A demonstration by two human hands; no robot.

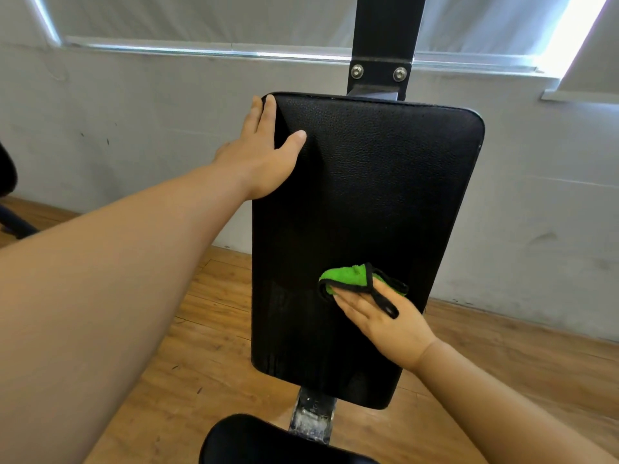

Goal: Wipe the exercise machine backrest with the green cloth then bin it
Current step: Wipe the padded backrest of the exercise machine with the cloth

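Note:
The black padded backrest (365,202) of the exercise machine stands upright in the middle of the head view. My left hand (264,155) grips its upper left edge, thumb on the front face and fingers wrapped around the side. My right hand (385,323) presses a green cloth (345,275) with black trim flat against the lower part of the pad, fingers spread over the cloth. A black loop of the trim lies across my fingers.
A black steel post (385,31) with two bolts rises behind the backrest. The black seat pad (268,443) sits at the bottom edge, with a metal bracket (313,416) joining it to the backrest. Wooden floor lies on both sides, a grey wall behind. No bin is in view.

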